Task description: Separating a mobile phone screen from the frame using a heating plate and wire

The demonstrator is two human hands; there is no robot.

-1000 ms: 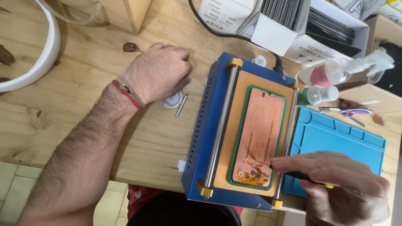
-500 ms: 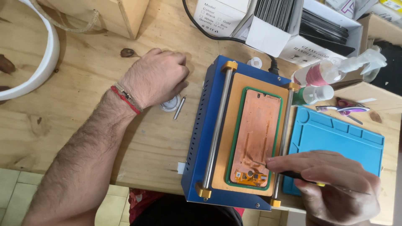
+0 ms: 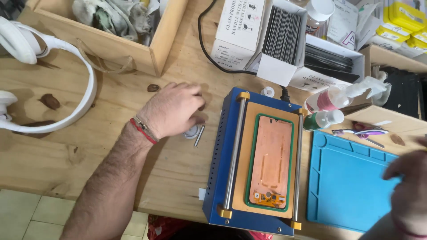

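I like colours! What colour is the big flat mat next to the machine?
Blue mat, seen in the head view.

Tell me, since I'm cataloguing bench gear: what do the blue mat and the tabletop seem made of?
The blue mat looks like matte silicone or rubber: moulded raised ridges and shallow compartments, no gloss. The tabletop looks like unpainted pale wood, probably pine, showing grain lines and dark knots.

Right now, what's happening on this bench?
A person sits at a wooden workbench. Their left hand rests palm down on the wood, next to a small white cap and a metal pin. Their right hand is over the blue mat, holding nothing visible. Between them, an opened phone body lies in a green frame on the blue heating box, untouched.
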